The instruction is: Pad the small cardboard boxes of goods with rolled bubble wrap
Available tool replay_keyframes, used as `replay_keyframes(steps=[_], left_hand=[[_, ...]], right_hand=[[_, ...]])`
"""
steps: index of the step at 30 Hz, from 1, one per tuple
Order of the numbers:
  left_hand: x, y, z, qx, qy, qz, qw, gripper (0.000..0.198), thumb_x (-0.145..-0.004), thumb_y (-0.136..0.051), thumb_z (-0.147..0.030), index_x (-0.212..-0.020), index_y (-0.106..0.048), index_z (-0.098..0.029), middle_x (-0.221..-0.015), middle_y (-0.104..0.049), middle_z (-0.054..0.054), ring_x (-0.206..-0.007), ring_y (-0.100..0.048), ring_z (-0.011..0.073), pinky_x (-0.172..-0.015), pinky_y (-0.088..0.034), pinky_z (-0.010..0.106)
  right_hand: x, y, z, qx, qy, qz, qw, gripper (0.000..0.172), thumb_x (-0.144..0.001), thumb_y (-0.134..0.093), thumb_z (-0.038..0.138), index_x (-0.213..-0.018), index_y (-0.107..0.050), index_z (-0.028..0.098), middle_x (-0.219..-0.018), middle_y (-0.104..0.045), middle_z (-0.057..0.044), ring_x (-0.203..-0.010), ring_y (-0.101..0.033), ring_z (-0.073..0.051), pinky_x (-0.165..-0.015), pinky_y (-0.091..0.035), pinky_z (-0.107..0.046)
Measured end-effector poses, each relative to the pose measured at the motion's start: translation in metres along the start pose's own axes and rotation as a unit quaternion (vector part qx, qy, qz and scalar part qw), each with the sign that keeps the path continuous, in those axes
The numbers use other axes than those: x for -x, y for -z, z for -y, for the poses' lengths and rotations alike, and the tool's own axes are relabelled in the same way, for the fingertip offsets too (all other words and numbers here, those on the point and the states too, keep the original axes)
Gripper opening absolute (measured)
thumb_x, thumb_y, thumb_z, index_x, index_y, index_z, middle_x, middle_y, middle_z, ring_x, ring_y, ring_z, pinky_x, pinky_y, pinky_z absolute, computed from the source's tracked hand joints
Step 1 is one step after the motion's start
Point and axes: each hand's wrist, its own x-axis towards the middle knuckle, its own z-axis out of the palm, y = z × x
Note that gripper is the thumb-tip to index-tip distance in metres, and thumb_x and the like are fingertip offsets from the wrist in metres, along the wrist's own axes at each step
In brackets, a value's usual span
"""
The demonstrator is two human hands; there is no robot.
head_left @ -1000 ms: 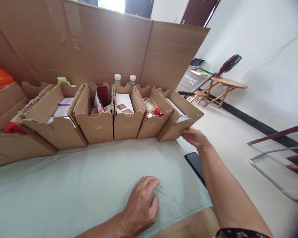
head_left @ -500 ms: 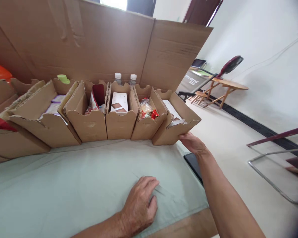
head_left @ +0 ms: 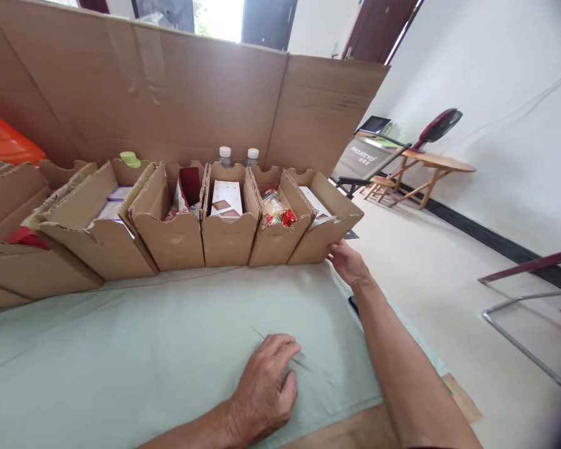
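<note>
- A person's right hand (head_left: pixel 348 262) rests against the front right corner of the end cardboard bin (head_left: pixel 325 227), the last on the right in a row of open-topped bins standing along the far edge of the counter (head_left: pixel 144 337), at about two o'clock from the middle of the view.
- The fingers (head_left: pixel 334 252) of that hand lie flat on the bin's outer face, pressing rather than wrapping; no part of the bin is pinched between them.
- The left hand (head_left: pixel 264 390) lies palm down at six o'clock on the pale green cloth that covers the counter, its fingers loosely curled and holding nothing.
- The end bin holds flat white packets (head_left: pixel 320 209); its neighbour at nine o'clock, touching it wall to wall, carries red-and-clear wrapped sweets (head_left: pixel 278 212).
- Judged by its thin corrugated walls and small load, the bin is probably light and slides easily on the cloth, yet its scalloped rim would likely buckle under a hard squeeze.
- The soundest hold appears to be low on the folded front corner, or two opposite walls near the base, where the card is stiffest.
- Two capped bottles (head_left: pixel 225 156) stand behind the row at twelve o'clock, before a tall cardboard backboard (head_left: pixel 191 100).
</note>
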Motion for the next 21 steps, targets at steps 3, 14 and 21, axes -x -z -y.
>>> replay_keyframes(steps=[3,14,21], left_hand=[[-0.001,0.000,0.000,0.004,-0.002,0.004,1.000,0.053,-0.075,-0.053,-0.002,-0.125,-0.066,-0.013,-0.129,-0.069,0.019,-0.118,-0.066,0.0313,-0.105,-0.056,0.051],[0.001,0.006,-0.001,0.005,-0.009,0.012,1.000,0.056,-0.072,-0.054,-0.002,-0.124,-0.067,-0.018,-0.127,-0.069,0.015,-0.116,-0.066,0.0297,-0.104,-0.057,0.049],[0.001,0.007,-0.004,-0.007,0.000,0.005,1.000,0.054,-0.073,-0.055,-0.004,-0.124,-0.066,-0.017,-0.129,-0.068,0.015,-0.123,-0.063,0.0300,-0.113,-0.050,0.053]], right_hand=[[-0.002,-0.001,0.000,0.012,0.002,-0.008,1.000,0.052,-0.066,-0.062,0.048,-0.115,-0.068,0.034,-0.119,-0.076,0.000,-0.107,-0.067,-0.028,-0.082,-0.053,-0.041],[0.052,-0.018,0.048,0.149,0.139,-0.189,0.961,0.036,-0.081,-0.058,0.044,-0.108,-0.067,0.024,-0.081,-0.071,-0.003,-0.085,-0.068,-0.025,-0.080,-0.052,-0.040],[0.046,-0.105,0.110,0.328,0.198,-0.029,0.923,0.040,-0.072,-0.070,0.022,-0.111,-0.074,0.030,-0.068,-0.069,0.003,-0.070,-0.064,-0.022,-0.077,-0.049,-0.035]])
